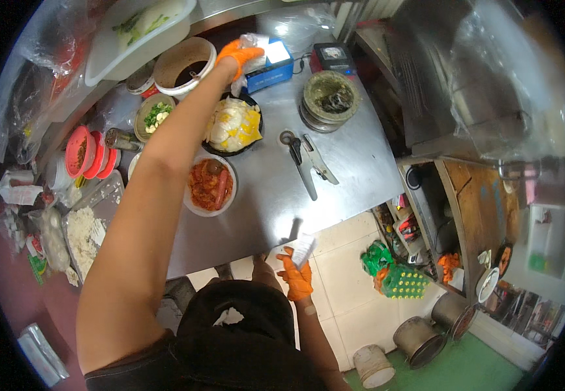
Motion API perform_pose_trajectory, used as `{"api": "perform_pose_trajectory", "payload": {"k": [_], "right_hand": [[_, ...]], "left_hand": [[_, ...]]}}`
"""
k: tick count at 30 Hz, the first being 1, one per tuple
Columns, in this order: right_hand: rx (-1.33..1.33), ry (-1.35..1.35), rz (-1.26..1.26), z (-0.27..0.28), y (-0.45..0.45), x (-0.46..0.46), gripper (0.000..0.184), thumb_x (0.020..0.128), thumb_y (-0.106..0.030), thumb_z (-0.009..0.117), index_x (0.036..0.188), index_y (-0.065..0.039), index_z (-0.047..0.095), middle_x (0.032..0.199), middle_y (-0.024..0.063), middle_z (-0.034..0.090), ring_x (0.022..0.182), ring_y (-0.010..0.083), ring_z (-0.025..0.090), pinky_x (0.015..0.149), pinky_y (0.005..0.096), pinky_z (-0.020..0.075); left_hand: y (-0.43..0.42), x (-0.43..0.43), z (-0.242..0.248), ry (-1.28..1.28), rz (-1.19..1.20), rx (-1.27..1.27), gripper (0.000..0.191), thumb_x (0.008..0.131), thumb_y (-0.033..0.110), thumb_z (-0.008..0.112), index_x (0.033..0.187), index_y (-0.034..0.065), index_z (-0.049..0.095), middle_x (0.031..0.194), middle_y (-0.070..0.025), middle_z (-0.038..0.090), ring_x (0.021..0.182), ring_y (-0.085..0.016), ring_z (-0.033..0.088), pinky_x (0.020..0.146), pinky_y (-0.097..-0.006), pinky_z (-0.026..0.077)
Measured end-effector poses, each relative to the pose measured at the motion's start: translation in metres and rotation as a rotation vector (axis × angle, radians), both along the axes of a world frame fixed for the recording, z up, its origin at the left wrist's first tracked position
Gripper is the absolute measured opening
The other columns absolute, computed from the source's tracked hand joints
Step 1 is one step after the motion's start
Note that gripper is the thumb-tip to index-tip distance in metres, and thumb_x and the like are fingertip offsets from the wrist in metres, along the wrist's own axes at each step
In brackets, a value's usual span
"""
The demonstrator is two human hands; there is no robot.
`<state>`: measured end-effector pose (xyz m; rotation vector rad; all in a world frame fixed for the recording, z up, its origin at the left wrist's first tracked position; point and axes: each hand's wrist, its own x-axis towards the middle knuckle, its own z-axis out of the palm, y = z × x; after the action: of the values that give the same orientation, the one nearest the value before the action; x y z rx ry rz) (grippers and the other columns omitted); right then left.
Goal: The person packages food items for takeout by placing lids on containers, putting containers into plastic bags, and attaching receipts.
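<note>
My left hand (236, 57), in an orange glove, reaches to the table's far side and grips crumpled clear plastic (254, 41). Right behind the plastic is a blue box (270, 73) with a bright white panel on top. Near my body, past the table's front edge, my right hand (296, 278) wears the same kind of glove and holds a white paper slip (304, 250) with print on it. Below my left forearm lie a black dish of fried eggs (233, 124) and a white bowl of red stew with a sausage (211, 185).
On the steel table (258, 195) lie scissors (302, 163) and a grey-handled tool (320, 161). A stone mortar (331, 95) stands behind them, near a small black and red device (332, 58). A deep white tub (184, 63), red bowls (79, 151) and a rice tray (84, 234) line the left.
</note>
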<state>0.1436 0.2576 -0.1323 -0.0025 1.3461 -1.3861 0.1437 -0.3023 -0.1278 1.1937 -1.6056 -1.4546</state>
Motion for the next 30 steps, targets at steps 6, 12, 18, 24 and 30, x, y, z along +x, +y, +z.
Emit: {"api": "perform_pose_trajectory", "payload": {"k": [6,12,18,24,30], "right_hand": [[0.000,-0.035,-0.133,0.015,0.028,0.012,0.036,0.085,-0.021,0.062,0.115,-0.005,0.051,0.098,0.0092,0.061,0.062,0.0081,0.053,0.051,0.0197,0.0438],[-0.416,0.230,-0.280,0.117,-0.055,0.019,0.064,0.075,0.007,0.059,0.133,-0.001,0.033,0.122,0.0097,0.046,0.081,0.0102,0.048,0.061,0.0204,0.0413],[-0.447,0.495,-0.332,0.182,-0.068,0.063,0.055,0.074,0.005,0.066,0.124,0.000,0.045,0.085,0.0034,0.059,0.053,0.0049,0.042,0.049,0.0209,0.0397],[-0.277,0.432,-0.552,0.199,-0.007,0.114,0.023,0.078,-0.002,0.065,0.099,0.003,0.057,0.073,0.0054,0.058,0.053,0.0102,0.051,0.047,0.0217,0.0448],[-0.270,0.451,-0.693,0.219,0.066,0.138,0.024,0.078,-0.005,0.067,0.098,0.004,0.058,0.070,0.0052,0.058,0.049,0.0092,0.049,0.044,0.0209,0.0420]], "left_hand": [[0.065,0.044,0.072,-0.476,-0.805,-0.098,0.026,0.075,0.030,0.070,0.090,0.0104,0.062,0.077,0.0009,0.060,0.068,-0.013,0.053,0.060,-0.0260,0.042],[0.229,0.071,0.169,-0.240,-0.606,0.218,0.025,0.082,0.031,0.061,0.095,0.0093,0.061,0.074,0.0001,0.056,0.056,-0.010,0.049,0.050,-0.0242,0.041],[0.313,0.132,0.205,0.075,-0.894,0.272,0.037,0.082,0.027,0.059,0.115,0.0096,0.054,0.087,-0.0043,0.053,0.058,-0.013,0.053,0.050,-0.0256,0.048],[0.357,0.155,0.222,0.295,-0.928,0.632,0.043,0.083,0.029,0.060,0.119,0.0060,0.052,0.098,-0.0061,0.056,0.069,-0.013,0.057,0.053,-0.0267,0.051],[0.422,0.135,0.255,0.277,-0.970,0.471,0.029,0.081,0.023,0.062,0.102,0.0038,0.057,0.078,-0.0038,0.058,0.042,-0.008,0.049,0.039,-0.0225,0.044]]}}
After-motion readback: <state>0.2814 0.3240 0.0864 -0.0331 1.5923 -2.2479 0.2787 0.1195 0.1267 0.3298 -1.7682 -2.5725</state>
